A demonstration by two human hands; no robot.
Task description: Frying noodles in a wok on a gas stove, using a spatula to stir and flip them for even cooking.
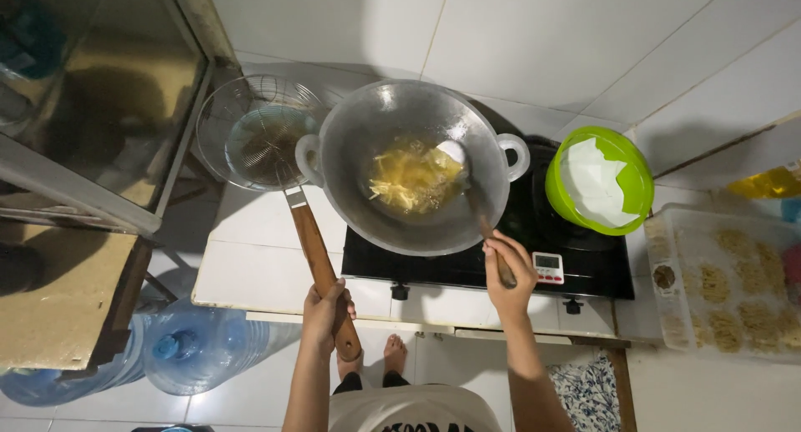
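Observation:
A grey wok (392, 123) stands on a black stove (576, 253), with yellow strips (413, 178) frying in oil. My right hand (506, 275) grips the wooden handle of a spatula (471, 194) whose blade sits in the oil. My left hand (325, 311) holds the long wooden handle of a wire skimmer (259, 132), whose round mesh basket hangs left of the wok over a bowl.
A green bowl (561, 180) lined with white paper sits right of the wok. A clear tray (667, 315) with pale noodle-like nests lies at the far right. A small timer (548, 267) rests on the stove. Water jugs (196, 349) stand on the floor below left.

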